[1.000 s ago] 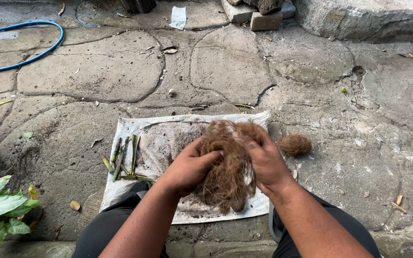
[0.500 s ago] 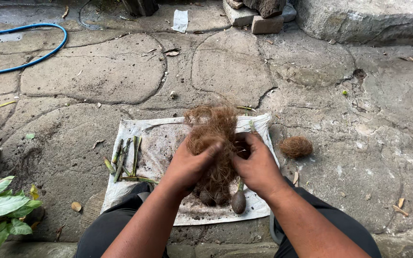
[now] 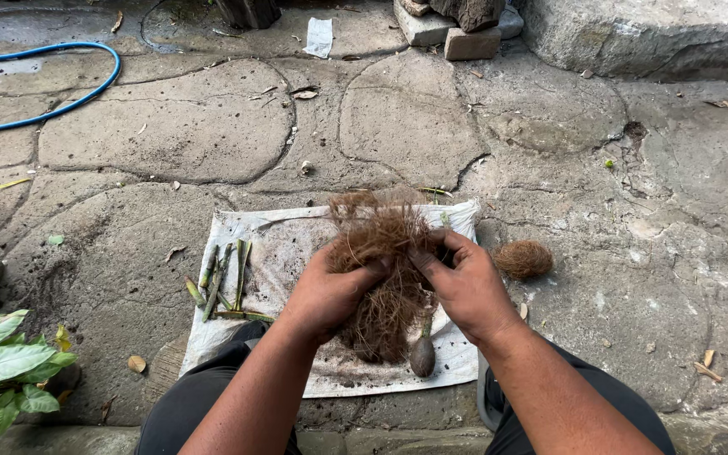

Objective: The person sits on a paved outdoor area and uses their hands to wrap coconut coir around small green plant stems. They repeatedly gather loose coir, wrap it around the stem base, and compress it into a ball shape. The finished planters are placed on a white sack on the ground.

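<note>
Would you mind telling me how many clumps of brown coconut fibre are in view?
2: one fibre clump gripped by the left hand and right hand above the white sheet; a smaller fibre ball on the stone, right of it. None visibly hidden.

I count two hands, left hand (image 3: 330, 291) and right hand (image 3: 465, 282), on one fibre clump (image 3: 385, 278). One white sheet (image 3: 297, 244), one loose fibre ball (image 3: 523, 259) at right, one blue hose (image 3: 61, 105) upper left, two bricks (image 3: 457, 34) at top.

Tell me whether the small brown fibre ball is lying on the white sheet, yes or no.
No, the small brown fibre ball lies on the bare stone paving, just off the right edge of the white sheet.
</note>
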